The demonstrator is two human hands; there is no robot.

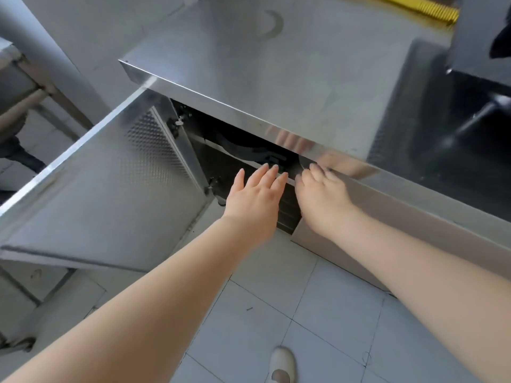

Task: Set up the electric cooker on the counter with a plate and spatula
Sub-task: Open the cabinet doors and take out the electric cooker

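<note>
Under the counter (276, 78) edge, head view only: both hands reach into an open cabinet, door (110, 194) swung out wide to the left of the left hand.

Left hand (257, 200): palm down, fingers spread and flat, empty, fingertips just at the cabinet mouth. Right hand (323, 197): fingers curled loosely, tips at or under the counter lip. Can't tell if it touches anything; looks like it holds nothing.

Electric cooker (249, 150): probably the dark round shape on the shelf just beyond the left fingertips, mostly hidden by the counter lip. Only a curved black rim shows. Handles and cord not visible. Not touched yet as far as I can see.

Handling, a judgement: rigid metal and plastic body, moderately heavy, smooth sides likely slippery, so two-hand lift, one hand each side at the rim or under the base, slide it forward off the shelf first. Watch clearance under the counter lip and any trailing cord.

Plate and spatula: not in view. Counter top beyond the hands is bare steel, with a sink (442, 134) off past the right hand.

Task at its first step.
</note>
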